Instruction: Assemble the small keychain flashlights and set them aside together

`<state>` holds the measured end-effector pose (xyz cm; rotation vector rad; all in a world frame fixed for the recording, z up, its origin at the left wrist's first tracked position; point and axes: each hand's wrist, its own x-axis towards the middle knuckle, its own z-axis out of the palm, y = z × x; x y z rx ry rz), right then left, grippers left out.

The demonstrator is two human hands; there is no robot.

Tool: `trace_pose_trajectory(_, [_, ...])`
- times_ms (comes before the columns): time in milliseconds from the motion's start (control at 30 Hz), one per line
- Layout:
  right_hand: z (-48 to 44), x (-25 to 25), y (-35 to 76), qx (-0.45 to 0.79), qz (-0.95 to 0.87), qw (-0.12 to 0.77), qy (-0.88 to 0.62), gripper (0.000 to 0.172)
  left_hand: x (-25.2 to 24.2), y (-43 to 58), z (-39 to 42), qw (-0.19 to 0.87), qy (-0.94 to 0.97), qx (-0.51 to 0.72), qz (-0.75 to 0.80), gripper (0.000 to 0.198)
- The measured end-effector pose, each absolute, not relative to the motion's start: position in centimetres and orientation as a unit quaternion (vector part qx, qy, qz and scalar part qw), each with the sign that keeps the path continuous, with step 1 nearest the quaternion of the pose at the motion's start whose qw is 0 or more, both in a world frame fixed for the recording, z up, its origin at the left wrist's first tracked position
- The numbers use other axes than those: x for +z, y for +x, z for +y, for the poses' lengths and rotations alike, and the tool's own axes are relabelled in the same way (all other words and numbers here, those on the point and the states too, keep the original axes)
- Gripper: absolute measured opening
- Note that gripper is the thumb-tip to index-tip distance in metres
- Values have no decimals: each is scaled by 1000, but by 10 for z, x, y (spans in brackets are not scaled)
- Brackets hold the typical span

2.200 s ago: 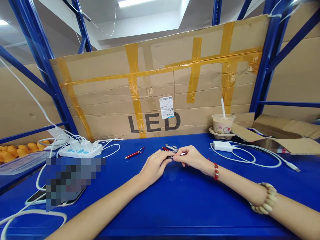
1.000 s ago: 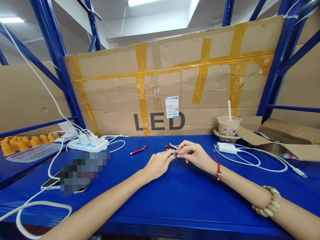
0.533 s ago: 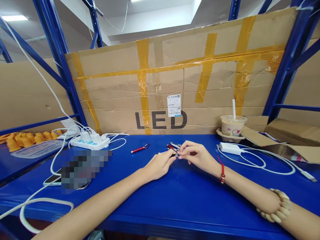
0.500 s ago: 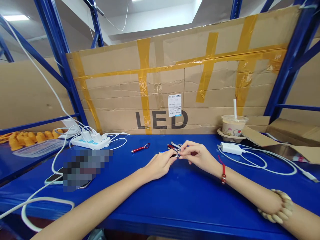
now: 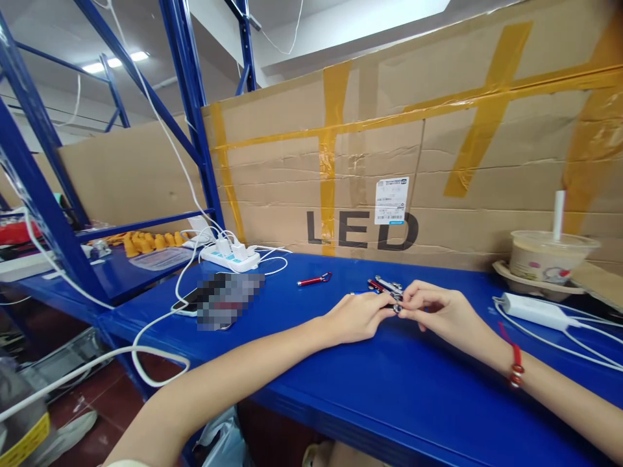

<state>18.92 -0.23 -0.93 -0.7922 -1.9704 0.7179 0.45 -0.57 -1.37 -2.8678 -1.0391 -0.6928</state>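
My left hand (image 5: 357, 318) rests low over the blue table (image 5: 311, 376), fingers closed round a small shiny metal piece (image 5: 397, 309), perhaps the end of a slim keychain light. My right hand (image 5: 440, 308) pinches the same piece between thumb and fingertips; most of it is hidden. Just behind the fingertips lie several slim silver, red and blue metal tubes (image 5: 387, 287), partly covered by my hands. Off to the left, apart from them, a red keychain light (image 5: 311, 280) with a carabiner clip lies on the table.
A white power strip (image 5: 233, 258) with plugs and cables stands back left, near a phone (image 5: 197, 298) and a blurred patch. At right are a lidded cup (image 5: 549, 259) with a straw and a white adapter (image 5: 535, 311). Cardboard (image 5: 272, 188) walls the back.
The view has swung left, so the table's contents appear farther right. Both hands stay together, holding the small metal piece.
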Motion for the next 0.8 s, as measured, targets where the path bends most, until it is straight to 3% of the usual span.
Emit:
trace_pose_trajectory(300, [0, -9, 186, 295, -776, 423, -363, 40, -16, 5, -1, 22, -910, -229, -345, 27])
trace_pose_trajectory(800, [3, -14, 189, 265, -797, 393, -374, 39, -13, 4, -2, 6, -917, -207, -340, 28])
